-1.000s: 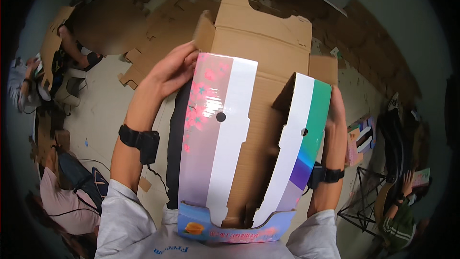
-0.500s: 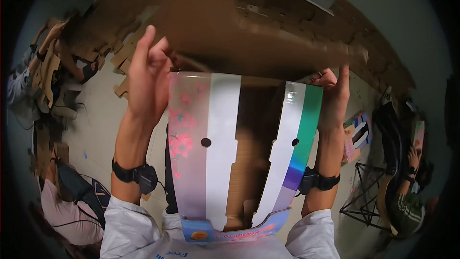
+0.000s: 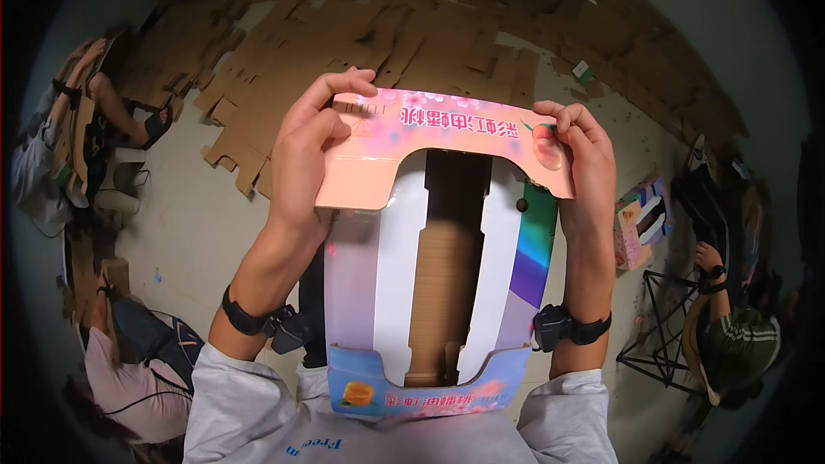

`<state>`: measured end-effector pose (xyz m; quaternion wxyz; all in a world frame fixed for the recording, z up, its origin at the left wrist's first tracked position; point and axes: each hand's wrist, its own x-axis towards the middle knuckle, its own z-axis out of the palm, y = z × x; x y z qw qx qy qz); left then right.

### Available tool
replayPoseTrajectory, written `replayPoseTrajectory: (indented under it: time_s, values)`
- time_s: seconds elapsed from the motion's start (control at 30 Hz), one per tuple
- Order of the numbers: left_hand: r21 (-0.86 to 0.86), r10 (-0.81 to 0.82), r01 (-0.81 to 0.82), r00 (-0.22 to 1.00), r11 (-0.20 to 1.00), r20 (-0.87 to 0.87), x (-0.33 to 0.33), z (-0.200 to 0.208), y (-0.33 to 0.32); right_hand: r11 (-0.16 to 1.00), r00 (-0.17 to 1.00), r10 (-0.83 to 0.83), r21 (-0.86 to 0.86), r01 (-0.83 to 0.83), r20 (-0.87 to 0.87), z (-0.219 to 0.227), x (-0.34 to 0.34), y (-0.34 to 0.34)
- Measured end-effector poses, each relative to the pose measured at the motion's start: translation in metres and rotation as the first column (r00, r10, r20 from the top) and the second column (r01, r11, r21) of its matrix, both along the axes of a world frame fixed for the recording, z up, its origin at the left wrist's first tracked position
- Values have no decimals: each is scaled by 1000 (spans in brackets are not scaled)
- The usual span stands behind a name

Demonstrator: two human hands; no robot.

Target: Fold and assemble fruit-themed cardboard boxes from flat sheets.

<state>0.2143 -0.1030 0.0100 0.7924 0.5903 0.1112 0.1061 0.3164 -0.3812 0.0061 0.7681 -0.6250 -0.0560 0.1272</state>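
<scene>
Left hand is gripping the left corner of a pink-and-peach end flap, fingers curling over its far edge; right hand is gripping the opposite corner, fingers curling onto the print, thumb not showing clearly. Judgement: this paired corner grip is probably holding the flap straight across and stopping it twisting. Carton is lying lengthwise between the forearms, its near end facing the torso, which is probably bracing it; any support underneath is not showing.

Appearance: flap is displaying blossoms, a fruit picture at the right hand, and a wide scooped cut-out. Below the left hand a lilac side is running toward the body; below the right, green is turning blue-violet. White strips are flanking a long open slot, exposing brown inside. Blue end wall, nearest the torso, is carrying a similar scoop.

Farther out, right of the right hand, another printed box is lying on the floor. Beyond both hands, flat brown cardboard is covering much floor.
</scene>
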Motion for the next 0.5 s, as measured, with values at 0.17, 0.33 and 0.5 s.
replayPoseTrajectory:
  time_s: [0.17, 0.33, 0.5]
  values:
    - [168, 29, -34, 999, 985, 36, 1, -18, 7, 998, 993, -46, -41, 51, 106, -11, 0, 9]
    - [85, 59, -61, 998, 994, 28, -5, -21, 3, 998, 988, -16, -60, 25, 156, -17, 2, 8]
    - [223, 42, -67, 992, 973, 117, 3, -26, 4, 996, 985, -32, -76, 45, 168, -26, 5, 0]
